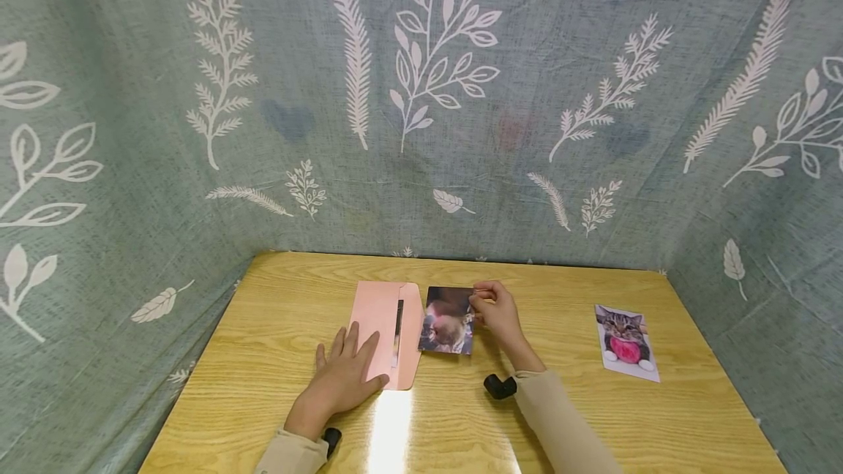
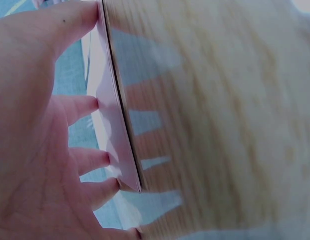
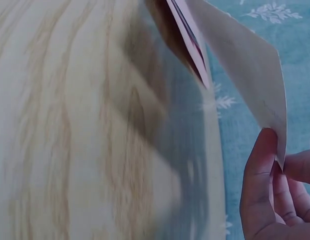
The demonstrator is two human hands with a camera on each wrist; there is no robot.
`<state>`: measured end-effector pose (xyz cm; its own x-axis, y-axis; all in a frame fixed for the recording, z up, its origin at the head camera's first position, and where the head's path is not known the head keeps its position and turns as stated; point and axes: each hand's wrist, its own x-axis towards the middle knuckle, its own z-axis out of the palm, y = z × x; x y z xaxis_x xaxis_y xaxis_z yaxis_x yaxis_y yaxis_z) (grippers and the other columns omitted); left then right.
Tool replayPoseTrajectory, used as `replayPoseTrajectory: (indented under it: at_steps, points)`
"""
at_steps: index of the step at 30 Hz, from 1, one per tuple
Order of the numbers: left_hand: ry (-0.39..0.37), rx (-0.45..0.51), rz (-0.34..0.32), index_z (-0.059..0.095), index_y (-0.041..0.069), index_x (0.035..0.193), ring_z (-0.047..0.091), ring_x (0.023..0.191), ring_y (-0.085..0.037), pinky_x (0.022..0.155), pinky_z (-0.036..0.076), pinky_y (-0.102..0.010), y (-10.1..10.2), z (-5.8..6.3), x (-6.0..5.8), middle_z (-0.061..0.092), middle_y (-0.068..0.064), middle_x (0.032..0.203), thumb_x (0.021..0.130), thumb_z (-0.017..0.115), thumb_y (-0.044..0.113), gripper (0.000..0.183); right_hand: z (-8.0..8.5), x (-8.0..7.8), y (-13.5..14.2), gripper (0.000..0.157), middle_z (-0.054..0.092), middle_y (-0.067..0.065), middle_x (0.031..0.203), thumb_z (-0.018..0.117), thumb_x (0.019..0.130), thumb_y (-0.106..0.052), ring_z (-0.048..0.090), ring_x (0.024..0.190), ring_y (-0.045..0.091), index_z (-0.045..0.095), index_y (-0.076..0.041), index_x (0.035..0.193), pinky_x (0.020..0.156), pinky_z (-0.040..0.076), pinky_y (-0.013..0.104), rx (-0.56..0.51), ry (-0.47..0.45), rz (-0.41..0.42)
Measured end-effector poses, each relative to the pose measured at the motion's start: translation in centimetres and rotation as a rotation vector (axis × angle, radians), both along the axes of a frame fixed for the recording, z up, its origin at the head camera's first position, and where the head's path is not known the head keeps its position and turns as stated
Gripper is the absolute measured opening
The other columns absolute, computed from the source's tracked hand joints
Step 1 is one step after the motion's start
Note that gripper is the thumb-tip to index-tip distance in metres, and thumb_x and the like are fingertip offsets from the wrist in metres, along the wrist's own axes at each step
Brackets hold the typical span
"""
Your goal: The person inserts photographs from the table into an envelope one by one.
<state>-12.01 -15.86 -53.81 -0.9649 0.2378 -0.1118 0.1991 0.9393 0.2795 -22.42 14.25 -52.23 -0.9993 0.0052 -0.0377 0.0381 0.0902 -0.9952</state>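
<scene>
Pinching a glossy, rectangular, dark-toned photo print of a pale furry animal by its upper right edge, between the thumb and bent fingers of the right hand. Held near the middle of a yellowish-brown wood-grain table, raised off the surface on the gripped side, with a plain, pale back turned toward the right wrist camera and a shadow cast on the wood.

Set just to the left, beneath the other hand: a flat, pink paper envelope, lying with its flap unfolded toward the print. Showing in the envelope's slit, along the right side, a narrow strip of another photo, dark above and paler below, mostly hidden.

Resting on the envelope's lower left part with the left hand, fingers spread wide and nearly straight, thumb well out to the side, gripping nothing.

Lying well apart on the right of the table, a white-bordered photo of a tabby cat with a bright pink round shape at its chest. Dressed in beige sleeves, with a black wrist device at the right cuff. Hung behind and at both sides, grey-green cloth with white leaf prints.
</scene>
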Motion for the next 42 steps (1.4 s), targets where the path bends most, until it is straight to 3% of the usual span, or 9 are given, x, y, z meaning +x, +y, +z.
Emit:
replayPoseTrajectory:
  at_steps: [7,13,17,22,28,42]
  points:
    - [-0.014,0.005,0.001,0.025,0.024,0.147,0.005,0.136,-0.039,0.097,0.005,-0.069,0.0,0.3,0.1,0.007,-0.018,0.151,0.083,0.048,0.065,0.08,-0.7,-0.5,-1.2,0.03,0.057,0.017,0.095,0.064,0.086,-0.004,0.057,0.067,0.023,0.055,0.002,0.115,0.055,0.052,0.042,0.022,-0.004,-0.028]
    - [-0.012,0.015,0.002,0.025,0.024,0.147,0.004,0.136,-0.039,0.097,0.005,-0.069,-0.1,0.3,0.1,0.006,-0.018,0.151,0.083,0.048,0.065,0.08,0.9,0.1,-2.2,0.031,0.056,0.021,0.096,0.061,0.086,-0.001,0.057,0.065,0.032,0.053,0.006,0.115,0.058,0.051,0.05,0.012,-0.022,0.004]
    - [-0.008,0.02,-0.001,0.025,0.024,0.147,0.005,0.136,-0.04,0.097,0.005,-0.069,-0.1,0.2,0.1,0.007,-0.019,0.151,0.083,0.048,0.065,0.08,1.5,0.4,-2.8,0.03,0.055,0.025,0.098,0.059,0.087,0.001,0.053,0.058,0.027,0.051,0.008,0.115,0.055,0.049,0.05,0.019,-0.004,0.028]
    - [0.012,-0.003,-0.008,0.025,0.023,0.147,0.007,0.136,-0.041,0.096,0.006,-0.069,0.0,0.2,0.1,0.008,-0.019,0.151,0.083,0.048,0.065,0.08,-0.1,-0.3,-3.2,0.031,0.056,0.021,0.097,0.06,0.087,-0.001,0.051,0.057,0.019,0.052,0.006,0.116,0.053,0.05,0.045,0.01,-0.028,0.035]
    - [0.035,-0.006,-0.012,0.026,0.023,0.147,0.007,0.135,-0.041,0.096,0.007,-0.07,0.0,0.0,0.1,0.01,-0.02,0.151,0.083,0.048,0.065,0.079,-1.8,-0.9,-3.8,0.031,0.058,0.016,0.094,0.061,0.087,-0.005,0.057,0.063,0.021,0.053,0.004,0.116,0.052,0.052,0.039,0.054,-0.017,0.025]
    - [0.026,-0.007,-0.009,0.026,0.024,0.147,0.007,0.135,-0.041,0.096,0.007,-0.069,-0.1,0.0,0.1,0.009,-0.019,0.151,0.082,0.048,0.066,0.08,-1.9,-1.0,-4.1,0.028,0.057,0.012,0.092,0.061,0.087,-0.006,0.059,0.065,0.022,0.054,0.0,0.114,0.051,0.053,0.038,0.076,-0.018,0.01]
